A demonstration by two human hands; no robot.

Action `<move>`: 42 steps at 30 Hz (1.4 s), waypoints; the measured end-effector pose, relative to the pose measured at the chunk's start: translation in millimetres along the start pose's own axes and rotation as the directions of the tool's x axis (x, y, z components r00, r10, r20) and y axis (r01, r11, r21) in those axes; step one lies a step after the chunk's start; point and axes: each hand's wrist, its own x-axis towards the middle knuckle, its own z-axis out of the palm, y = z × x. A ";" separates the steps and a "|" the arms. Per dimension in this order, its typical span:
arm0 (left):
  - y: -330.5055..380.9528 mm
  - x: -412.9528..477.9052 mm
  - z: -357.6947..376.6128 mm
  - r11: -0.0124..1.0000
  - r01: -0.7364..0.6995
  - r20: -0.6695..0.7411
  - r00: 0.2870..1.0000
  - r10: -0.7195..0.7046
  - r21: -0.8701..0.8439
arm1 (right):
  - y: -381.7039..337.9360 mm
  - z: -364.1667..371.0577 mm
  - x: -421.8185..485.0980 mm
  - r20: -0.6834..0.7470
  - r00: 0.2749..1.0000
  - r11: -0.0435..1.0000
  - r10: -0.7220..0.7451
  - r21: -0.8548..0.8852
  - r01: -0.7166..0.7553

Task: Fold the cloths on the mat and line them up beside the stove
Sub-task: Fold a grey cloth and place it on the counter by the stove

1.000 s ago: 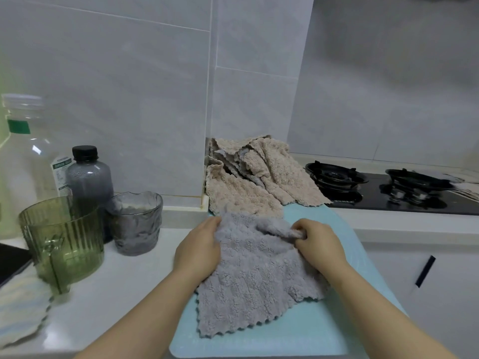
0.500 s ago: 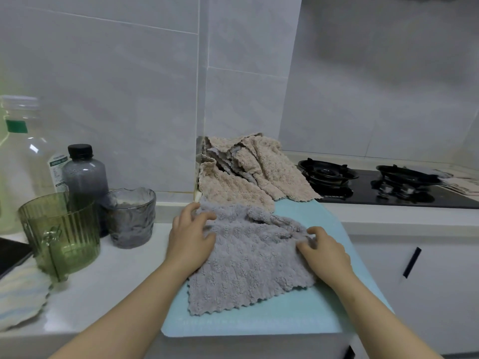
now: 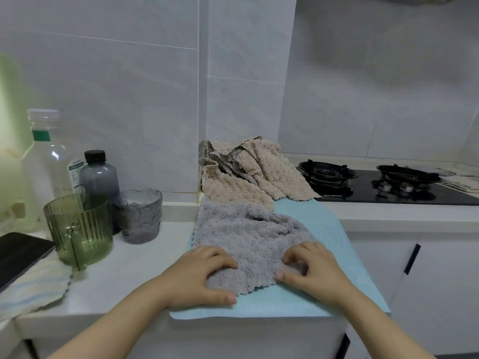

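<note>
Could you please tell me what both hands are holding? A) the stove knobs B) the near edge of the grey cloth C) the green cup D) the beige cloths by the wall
B: the left hand and the right hand both pinch the near edge of the grey cloth, spread on the blue mat.

Soft, rather dim, even light leaves only faint shadows beneath the left hand [image 3: 199, 275] and right hand [image 3: 318, 275] on the grey cloth [image 3: 248, 237] and mat [image 3: 324, 221]. A washed-out green glow blooms at the left edge, with white glints on the clear bottle [image 3: 49, 156]. Lines of the wall tiles [image 3: 129, 99] bow toward the edges; detail is slightly soft throughout.
</note>
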 end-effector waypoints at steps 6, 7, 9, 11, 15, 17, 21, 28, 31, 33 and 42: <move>1.9 -1.1 1.4 1.000 -0.013 -0.010 1.000 0.013 0.010 | 1.3 1.1 2.3 0.056 0.998 0.992 -0.040 -0.114 0.046; 3.8 -1.8 0.6 1.000 -0.012 -0.013 1.000 0.012 0.000 | 0.6 1.7 1.8 0.031 0.999 0.995 -0.036 -0.089 0.039; 4.8 -3.5 -0.1 1.000 -0.029 -0.045 0.999 0.029 0.001 | -0.8 3.6 0.5 -0.032 0.999 1.000 -0.022 -0.023 0.022; 5.3 -4.6 0.9 0.999 -0.045 -0.088 0.995 0.045 0.003 | -0.3 4.5 -0.8 -0.105 0.994 1.000 -0.005 0.007 0.005; 6.5 -8.2 5.4 0.998 -0.020 -0.195 0.981 0.008 -0.059 | 4.6 7.7 -0.2 -0.205 0.976 0.997 0.075 0.012 -0.075; 7.8 -10.1 6.3 0.998 0.005 -0.286 0.958 -0.020 -0.055 | 5.1 8.0 -1.3 -0.271 0.952 0.989 0.141 -0.003 -0.147; 14.0 -16.3 4.0 0.991 0.107 -0.357 0.925 -0.130 -0.084 | 1.8 4.3 -4.8 -0.382 0.903 0.970 0.196 -0.061 -0.236; 16.5 -29.7 -20.7 0.987 0.148 -0.305 0.939 -0.160 -0.064 | -9.0 -32.4 -21.1 -0.243 0.940 0.968 0.240 0.130 -0.214; 14.0 -31.4 -30.6 0.986 0.150 -0.180 0.970 -0.162 -0.079 | -14.1 -43.4 -26.4 -0.023 0.969 0.929 0.245 0.292 -0.228; 16.1 -30.9 -38.1 0.978 0.162 -0.046 0.984 -0.169 -0.133 | -16.6 -47.0 -25.7 0.090 0.959 0.866 0.267 0.415 -0.280; 3.1 47.4 -36.7 0.951 0.250 -0.338 0.892 -0.300 -0.183 | 9.9 -24.6 47.7 -0.211 0.870 0.879 0.445 0.289 -0.379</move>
